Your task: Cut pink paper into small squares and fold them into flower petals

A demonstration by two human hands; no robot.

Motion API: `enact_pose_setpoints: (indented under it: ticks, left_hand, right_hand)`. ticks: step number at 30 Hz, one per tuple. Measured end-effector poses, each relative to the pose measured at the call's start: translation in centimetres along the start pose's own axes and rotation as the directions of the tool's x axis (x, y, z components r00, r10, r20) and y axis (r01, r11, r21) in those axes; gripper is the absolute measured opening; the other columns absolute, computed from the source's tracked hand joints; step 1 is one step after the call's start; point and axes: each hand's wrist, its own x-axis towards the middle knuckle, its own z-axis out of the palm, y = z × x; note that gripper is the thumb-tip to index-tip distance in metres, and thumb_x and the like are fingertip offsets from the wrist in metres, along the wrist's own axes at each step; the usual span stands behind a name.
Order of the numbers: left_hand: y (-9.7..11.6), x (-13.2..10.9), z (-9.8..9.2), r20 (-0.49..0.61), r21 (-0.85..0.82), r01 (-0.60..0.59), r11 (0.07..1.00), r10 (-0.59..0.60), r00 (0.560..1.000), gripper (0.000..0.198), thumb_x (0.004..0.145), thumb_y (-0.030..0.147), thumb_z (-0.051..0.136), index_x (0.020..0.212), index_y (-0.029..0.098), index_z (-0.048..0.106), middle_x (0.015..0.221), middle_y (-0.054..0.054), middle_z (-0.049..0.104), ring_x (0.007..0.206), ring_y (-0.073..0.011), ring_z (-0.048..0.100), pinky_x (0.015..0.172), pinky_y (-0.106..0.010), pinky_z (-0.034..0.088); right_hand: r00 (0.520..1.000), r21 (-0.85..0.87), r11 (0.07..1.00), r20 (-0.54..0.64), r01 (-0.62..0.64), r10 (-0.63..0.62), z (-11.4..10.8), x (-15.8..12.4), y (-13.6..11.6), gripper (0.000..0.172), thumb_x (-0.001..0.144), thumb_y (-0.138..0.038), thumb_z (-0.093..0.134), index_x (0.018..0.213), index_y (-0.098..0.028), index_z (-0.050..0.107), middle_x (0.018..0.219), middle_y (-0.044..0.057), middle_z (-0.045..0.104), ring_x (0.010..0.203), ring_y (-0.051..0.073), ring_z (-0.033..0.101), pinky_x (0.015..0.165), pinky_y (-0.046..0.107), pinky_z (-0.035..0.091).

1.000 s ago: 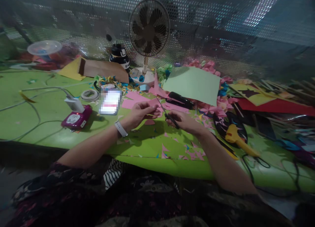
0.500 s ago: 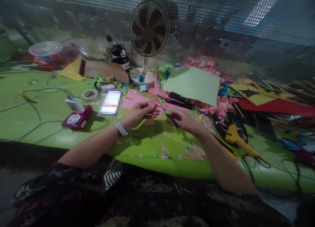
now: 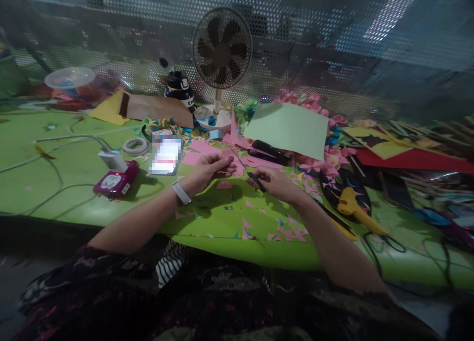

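Observation:
My right hand grips a pair of scissors by the black handles, the thin blades pointing away and to the left. Close by on the left, my left hand, with a white band on its wrist, pinches a small piece of pink paper, mostly hidden by the fingers. The blade tips lie near the left fingertips; whether they touch the paper I cannot tell. Pink paper sheets lie just beyond the hands, with a black stapler to their right. Pink scraps are scattered on the green tabletop below.
A fan stands at the back, near a dark bottle. Left are a phone, a tape roll and a purple power adapter with cables. On the right lie a pale green sheet and a yellow glue gun.
The right hand and scissors have shifted slightly left. The left hand has barely moved. The whole view has tilted up slightly, so the fan sits lower.

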Motion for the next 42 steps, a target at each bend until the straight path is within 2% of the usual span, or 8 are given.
enact_pose_setpoints:
  ticks: [9,16,22,34,42]
  left_hand:
    - [0.22,-0.01,0.05,-0.028,0.011,-0.010,1.000,0.010,1.000,0.027,0.076,0.032,0.086,0.083,0.012,0.069,0.075,-0.004,0.075,0.068,-0.0098,0.071,0.069,-0.021,0.057]
    - [-0.05,-0.10,0.18,0.029,0.042,-0.009,0.999,0.008,1.000,0.035,0.070,0.038,0.089,0.081,0.012,0.069,0.076,-0.005,0.076,0.064,-0.0100,0.070,0.065,-0.021,0.057]
    - [-0.17,-0.15,0.19,0.057,0.034,-0.011,0.999,0.009,0.998,0.043,0.063,0.043,0.092,0.082,0.012,0.070,0.075,-0.005,0.076,0.063,-0.0105,0.070,0.061,-0.020,0.056]
    - [-0.44,0.32,-0.35,-0.016,0.057,-0.011,0.998,0.012,1.000,0.030,0.078,0.037,0.084,0.087,0.013,0.069,0.083,-0.008,0.078,0.082,-0.0171,0.076,0.065,-0.022,0.057]
    - [-0.55,0.39,-0.45,-0.024,0.066,-0.021,0.998,0.023,0.999,0.031,0.078,0.039,0.084,0.086,0.012,0.070,0.080,-0.008,0.078,0.076,-0.0154,0.076,0.068,-0.022,0.058]
  right_hand:
    - [1.000,-0.009,1.000,-0.004,-0.014,0.014,-0.06,-0.19,-0.58,0.057,0.068,-0.075,0.071,0.078,-0.019,0.061,0.074,0.002,0.062,0.066,0.016,0.054,0.060,0.030,0.038]
    - [1.000,0.002,1.000,-0.007,-0.004,0.004,0.03,-0.06,-0.40,0.056,0.065,-0.072,0.075,0.079,-0.020,0.059,0.073,0.001,0.061,0.066,0.017,0.055,0.062,0.031,0.039]
    - [1.000,-0.016,1.000,0.005,0.017,-0.017,-0.01,-0.15,-0.39,0.060,0.068,-0.077,0.070,0.081,-0.020,0.059,0.074,0.001,0.059,0.065,0.015,0.051,0.061,0.031,0.038]
    - [0.999,-0.048,0.998,0.005,0.031,-0.031,-0.11,0.08,0.21,0.060,0.071,-0.079,0.064,0.079,-0.020,0.060,0.071,0.003,0.063,0.063,0.016,0.056,0.058,0.030,0.037]
    - [1.000,-0.036,0.999,0.016,-0.014,0.014,-0.06,-0.22,-0.52,0.063,0.068,-0.080,0.066,0.081,-0.019,0.061,0.072,0.003,0.064,0.063,0.016,0.056,0.058,0.030,0.040]
